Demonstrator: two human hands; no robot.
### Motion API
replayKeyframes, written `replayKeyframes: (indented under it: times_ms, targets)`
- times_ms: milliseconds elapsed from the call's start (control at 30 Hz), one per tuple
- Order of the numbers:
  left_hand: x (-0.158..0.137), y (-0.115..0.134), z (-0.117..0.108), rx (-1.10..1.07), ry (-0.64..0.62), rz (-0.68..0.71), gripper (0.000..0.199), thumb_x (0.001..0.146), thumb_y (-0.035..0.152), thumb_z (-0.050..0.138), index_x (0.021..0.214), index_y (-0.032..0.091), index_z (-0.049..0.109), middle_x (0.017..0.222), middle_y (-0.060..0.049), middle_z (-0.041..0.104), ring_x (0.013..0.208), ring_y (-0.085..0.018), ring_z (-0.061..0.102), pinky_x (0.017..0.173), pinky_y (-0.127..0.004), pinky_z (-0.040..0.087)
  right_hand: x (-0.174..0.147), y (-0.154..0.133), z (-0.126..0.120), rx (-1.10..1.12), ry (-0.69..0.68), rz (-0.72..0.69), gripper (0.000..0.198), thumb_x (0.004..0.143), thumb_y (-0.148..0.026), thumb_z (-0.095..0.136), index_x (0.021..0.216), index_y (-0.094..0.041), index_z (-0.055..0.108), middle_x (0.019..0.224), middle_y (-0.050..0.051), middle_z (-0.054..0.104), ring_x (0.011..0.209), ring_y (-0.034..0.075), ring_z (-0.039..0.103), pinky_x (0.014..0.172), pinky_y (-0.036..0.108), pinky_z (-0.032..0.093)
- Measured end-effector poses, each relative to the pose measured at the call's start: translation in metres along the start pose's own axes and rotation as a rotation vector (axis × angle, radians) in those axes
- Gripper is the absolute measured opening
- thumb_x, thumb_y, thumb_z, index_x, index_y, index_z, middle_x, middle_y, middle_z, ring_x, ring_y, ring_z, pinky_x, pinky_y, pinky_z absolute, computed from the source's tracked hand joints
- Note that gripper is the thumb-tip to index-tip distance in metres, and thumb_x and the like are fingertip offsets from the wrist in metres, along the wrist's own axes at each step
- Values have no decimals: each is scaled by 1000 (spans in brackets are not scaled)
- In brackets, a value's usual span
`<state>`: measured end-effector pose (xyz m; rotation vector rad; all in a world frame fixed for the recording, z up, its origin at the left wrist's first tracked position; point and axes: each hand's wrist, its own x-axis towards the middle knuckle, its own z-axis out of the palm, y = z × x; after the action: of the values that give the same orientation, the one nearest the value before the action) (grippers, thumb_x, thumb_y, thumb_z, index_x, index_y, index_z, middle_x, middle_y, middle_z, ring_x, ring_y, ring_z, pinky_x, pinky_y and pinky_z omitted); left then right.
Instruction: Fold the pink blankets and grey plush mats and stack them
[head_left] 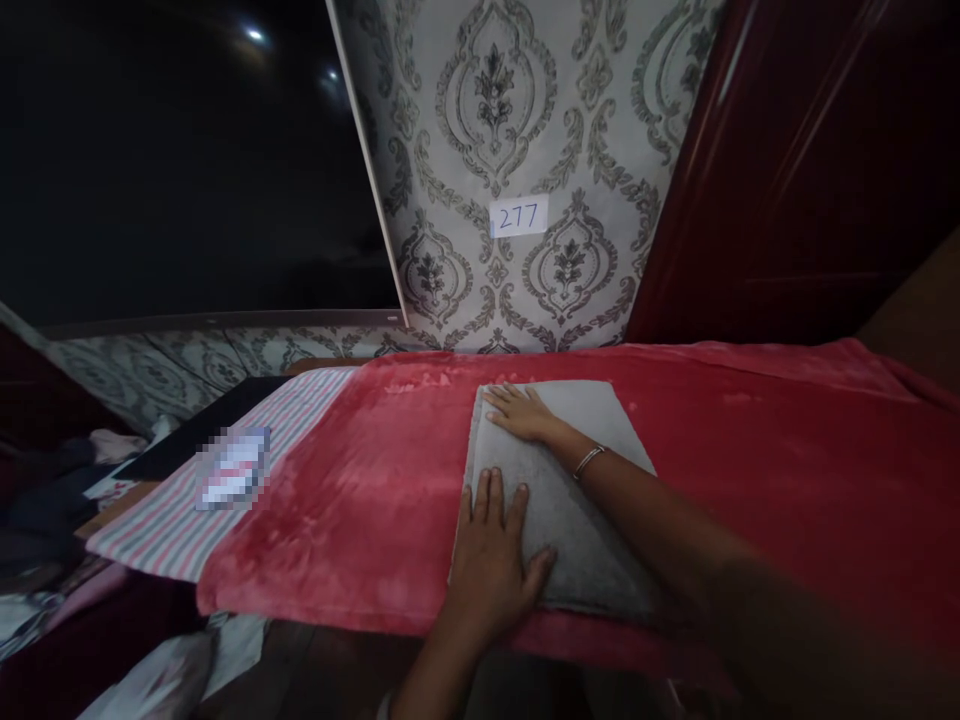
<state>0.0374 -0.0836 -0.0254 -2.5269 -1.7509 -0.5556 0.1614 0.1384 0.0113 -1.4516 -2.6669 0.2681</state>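
A folded grey cloth (581,520), perhaps a towel, lies flat on a red plush blanket (352,510). My left hand (495,555) rests palm down on the cloth's near left part, fingers spread and pointing away from me. Farther back, my right hand (517,412) lies flat near the far left corner of the cloth, its fingers stretched to the left. A bracelet circles the right wrist. Both palms touch the cloth, and neither hand grips anything. The right forearm hides some of the cloth's right side.
A striped cloth (300,410) lies left of the blanket, bearing a blurred-out item (234,468). Behind stand a large dark screen (187,170) and a patterned wall with a paper label (519,215) reading 277. A dark red panel (795,180) rises at right. Clothes (112,640) are heaped lower left.
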Motion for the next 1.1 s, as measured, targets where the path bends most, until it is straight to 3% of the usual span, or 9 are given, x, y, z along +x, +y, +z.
replayKeyframes:
  times_ms: [267, 467, 600, 733, 900, 1100]
  targets:
    - [-3, 3, -6, 33, -3, -15, 69, 91, 54, 56, 150, 19, 47, 163, -22, 30, 152, -40, 24, 117, -64, 31, 3, -3, -3, -17, -6, 39, 64, 102, -55, 24, 162, -31, 19, 168, -1, 15, 155, 25, 9, 123, 53, 10]
    - [0, 6, -8, 75, -3, -19, 67, 90, 51, 59, 148, 18, 49, 161, -22, 34, 150, -41, 28, 117, -63, 32, -20, -10, -17, -39, -16, 117, 62, 102, -50, 31, 158, -25, 33, 167, 6, 23, 154, 30, 15, 121, 59, 17]
    - [1, 6, -8, 88, 15, -9, 64, 92, 48, 58, 146, 16, 51, 159, -24, 36, 150, -41, 29, 118, -62, 31, -73, 9, -21, -43, -26, 182, 61, 103, -49, 30, 159, -27, 31, 167, 5, 20, 154, 30, 16, 120, 58, 20]
    - [1, 5, -7, 76, 37, -6, 63, 93, 48, 57, 147, 16, 50, 159, -22, 37, 150, -40, 30, 117, -62, 31, -141, 38, -4, -13, 23, 221, 61, 102, -51, 29, 160, -29, 28, 168, 5, 16, 154, 31, 16, 121, 59, 20]
    - [2, 4, -8, 36, 54, 3, 61, 94, 48, 56, 146, 16, 52, 159, -22, 37, 150, -38, 30, 118, -61, 31, -212, 60, 42, 74, 246, 232, 63, 100, -57, 33, 158, -33, 33, 166, 5, 23, 153, 33, 19, 115, 64, 31]
    - [3, -7, -16, -115, -5, 11, 56, 94, 48, 55, 143, 19, 56, 161, -17, 36, 152, -34, 28, 120, -57, 30, -267, 58, 71, 309, 428, 212, 56, 101, -52, 31, 150, -30, 47, 160, 5, 36, 148, 29, 33, 119, 59, 28]
